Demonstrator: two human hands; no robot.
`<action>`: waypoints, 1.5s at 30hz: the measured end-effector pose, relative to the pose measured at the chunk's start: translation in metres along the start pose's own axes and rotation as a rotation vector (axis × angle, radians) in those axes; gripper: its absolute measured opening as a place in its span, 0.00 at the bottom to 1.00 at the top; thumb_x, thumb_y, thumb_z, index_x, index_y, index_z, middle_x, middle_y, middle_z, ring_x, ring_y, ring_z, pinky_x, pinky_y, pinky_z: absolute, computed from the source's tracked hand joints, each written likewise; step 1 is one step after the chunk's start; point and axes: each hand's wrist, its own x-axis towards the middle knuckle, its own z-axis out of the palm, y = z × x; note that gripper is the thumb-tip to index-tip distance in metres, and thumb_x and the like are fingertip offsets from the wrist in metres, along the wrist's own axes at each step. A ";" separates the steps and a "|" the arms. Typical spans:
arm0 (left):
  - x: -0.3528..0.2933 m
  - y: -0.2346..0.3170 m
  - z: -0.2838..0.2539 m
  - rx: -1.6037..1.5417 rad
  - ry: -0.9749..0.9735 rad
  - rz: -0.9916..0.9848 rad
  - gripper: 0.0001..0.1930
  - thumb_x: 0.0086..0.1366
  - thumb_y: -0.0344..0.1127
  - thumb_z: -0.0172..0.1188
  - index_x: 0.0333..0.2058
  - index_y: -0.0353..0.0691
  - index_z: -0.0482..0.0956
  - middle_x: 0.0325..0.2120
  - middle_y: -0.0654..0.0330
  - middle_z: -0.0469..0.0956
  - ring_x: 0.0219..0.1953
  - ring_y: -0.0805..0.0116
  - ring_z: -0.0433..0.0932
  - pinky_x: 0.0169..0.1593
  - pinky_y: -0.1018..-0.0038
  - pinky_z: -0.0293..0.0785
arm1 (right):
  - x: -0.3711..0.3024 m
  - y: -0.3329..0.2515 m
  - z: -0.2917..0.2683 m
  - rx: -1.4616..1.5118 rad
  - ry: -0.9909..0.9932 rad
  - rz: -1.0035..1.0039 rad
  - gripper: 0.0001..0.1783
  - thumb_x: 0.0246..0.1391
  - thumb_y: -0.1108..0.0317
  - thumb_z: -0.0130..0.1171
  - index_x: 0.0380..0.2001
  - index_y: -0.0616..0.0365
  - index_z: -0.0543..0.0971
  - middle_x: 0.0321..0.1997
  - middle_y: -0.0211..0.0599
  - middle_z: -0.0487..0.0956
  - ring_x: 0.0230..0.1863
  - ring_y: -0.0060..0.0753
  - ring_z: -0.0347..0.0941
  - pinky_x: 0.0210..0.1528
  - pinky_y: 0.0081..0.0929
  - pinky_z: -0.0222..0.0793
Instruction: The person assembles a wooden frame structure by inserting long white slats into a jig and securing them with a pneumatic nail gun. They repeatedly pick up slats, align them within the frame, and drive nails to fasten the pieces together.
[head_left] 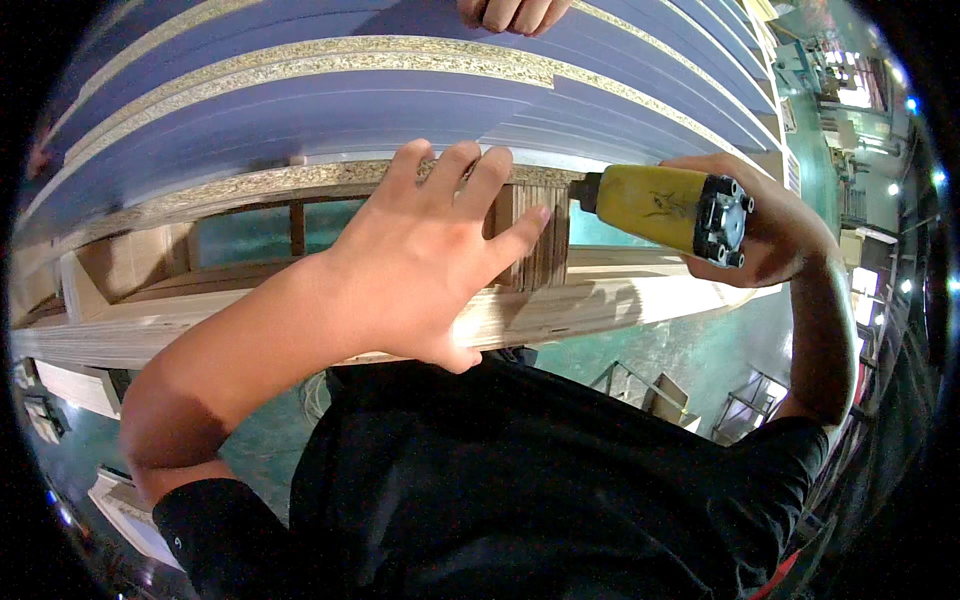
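My right hand is wrapped round a yellow and black nail gun, at the right of the wooden frame. The gun's dark nose points left, close to a block of stacked plywood strips. My left hand lies over the frame with its fingers spread. Its fingertips reach the far particleboard edge, and one finger stretches over the plywood block. The thumb hangs by the near pale wooden rail. The gun's handle and trigger are mostly hidden.
Beyond the frame lie several blue-faced boards with particleboard edges. Another person's hand rests at the far edge of view. Underneath is a green floor, with a small metal and wood stand on it. Wooden panels stand at lower left.
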 end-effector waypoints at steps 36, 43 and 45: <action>-0.037 0.024 -0.026 0.180 0.340 0.078 0.36 0.59 0.55 0.63 0.64 0.51 0.66 0.61 0.45 0.64 0.66 0.46 0.60 0.61 0.39 0.59 | -0.016 0.042 0.394 0.534 0.043 0.804 0.28 0.45 0.71 0.67 0.53 0.59 0.77 0.48 0.45 0.83 0.47 0.45 0.79 0.50 0.38 0.75; -0.233 0.066 -0.135 -0.214 0.762 0.423 0.17 0.63 0.42 0.59 0.50 0.49 0.76 0.46 0.46 0.75 0.50 0.45 0.75 0.53 0.41 0.65 | 0.107 0.037 0.499 0.158 -0.143 0.683 0.21 0.50 0.67 0.66 0.48 0.59 0.78 0.40 0.43 0.84 0.38 0.44 0.80 0.43 0.41 0.76; -0.298 0.062 -0.144 -0.231 0.821 0.413 0.16 0.62 0.42 0.59 0.49 0.48 0.76 0.44 0.47 0.75 0.48 0.46 0.75 0.51 0.42 0.66 | 0.138 0.018 0.519 0.165 -0.148 0.660 0.20 0.50 0.67 0.66 0.47 0.59 0.78 0.39 0.43 0.83 0.38 0.44 0.80 0.42 0.41 0.76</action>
